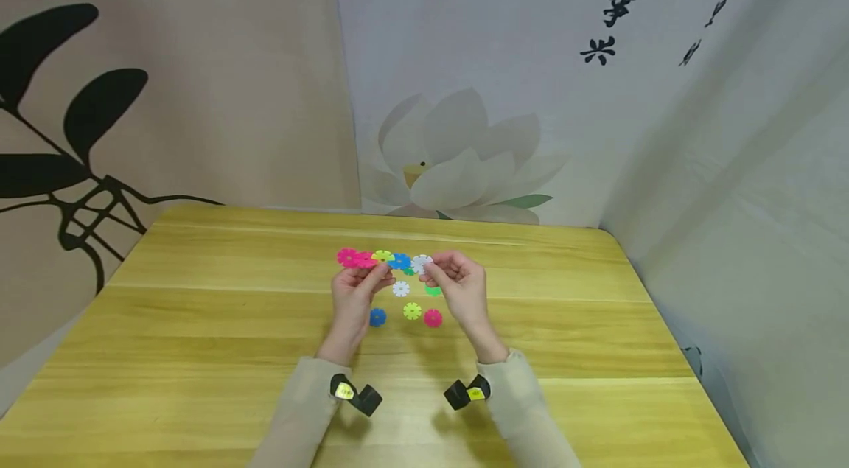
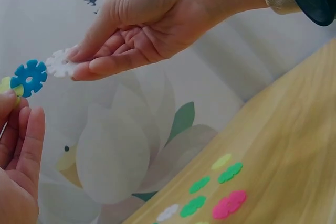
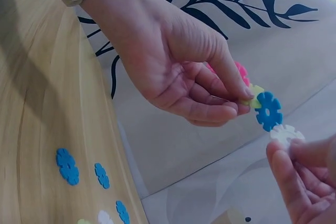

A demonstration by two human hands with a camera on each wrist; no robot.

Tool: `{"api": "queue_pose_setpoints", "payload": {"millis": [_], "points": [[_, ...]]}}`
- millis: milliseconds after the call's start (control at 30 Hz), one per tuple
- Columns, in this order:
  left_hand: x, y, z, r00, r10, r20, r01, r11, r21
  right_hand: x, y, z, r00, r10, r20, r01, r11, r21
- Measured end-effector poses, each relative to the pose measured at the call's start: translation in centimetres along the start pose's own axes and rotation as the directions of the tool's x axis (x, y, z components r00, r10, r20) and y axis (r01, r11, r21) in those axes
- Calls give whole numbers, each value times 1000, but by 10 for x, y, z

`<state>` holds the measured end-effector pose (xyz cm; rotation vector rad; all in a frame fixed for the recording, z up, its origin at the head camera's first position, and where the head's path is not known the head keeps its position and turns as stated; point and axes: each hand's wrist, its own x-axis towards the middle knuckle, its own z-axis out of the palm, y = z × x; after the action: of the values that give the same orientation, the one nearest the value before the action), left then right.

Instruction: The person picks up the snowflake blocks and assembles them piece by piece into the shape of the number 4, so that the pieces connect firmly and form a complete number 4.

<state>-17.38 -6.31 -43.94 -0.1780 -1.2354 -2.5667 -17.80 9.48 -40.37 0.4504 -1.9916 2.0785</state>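
Above the table, both hands hold a row of notched plastic snowflake discs. My left hand (image 1: 349,300) pinches the yellow disc (image 1: 382,256) between thumb and fingers. Two pink discs (image 1: 348,258) extend left of it, and a blue disc (image 1: 400,262) sits on its right. A white disc (image 1: 421,262) is pinched at its edge by my right hand (image 1: 462,287). In the left wrist view, the rim of this white disc (image 2: 59,64) meets that of the blue disc (image 2: 29,78). Fingers hide part of the yellow disc.
Loose discs lie on the wooden table (image 1: 564,320) beneath the hands, among them a white one (image 1: 401,289), a yellow one (image 1: 412,311), a pink one (image 1: 433,318) and a blue one (image 1: 377,317). Green discs (image 2: 193,206) lie there too. A printed curtain (image 1: 464,48) hangs behind the table.
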Motion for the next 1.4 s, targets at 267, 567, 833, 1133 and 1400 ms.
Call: {"api": "queue_pose_setpoints", "payload": {"millis": [267, 567, 833, 1133, 1400], "points": [[0, 2, 1, 1000, -1, 6, 1, 1000, 21, -4, -26, 6, 1000, -18, 20, 19, 997, -80], [-1, 1, -2, 999, 25, 48, -26, 999, 26, -4, -33, 9, 989, -125, 74, 137, 970, -198], [-3, -2, 0, 996, 52, 69, -54, 998, 17, -4, -34, 6, 959, -243, 145, 272, 932, -238], [-9, -3, -2, 1000, -1, -9, 1, 1000, -6, -5, -33, 11, 904, -368, 216, 418, 868, -267], [-7, -2, 0, 1000, -12, -27, 12, 1000, -9, -3, -34, 13, 955, -249, 161, 283, 926, -251]]}}
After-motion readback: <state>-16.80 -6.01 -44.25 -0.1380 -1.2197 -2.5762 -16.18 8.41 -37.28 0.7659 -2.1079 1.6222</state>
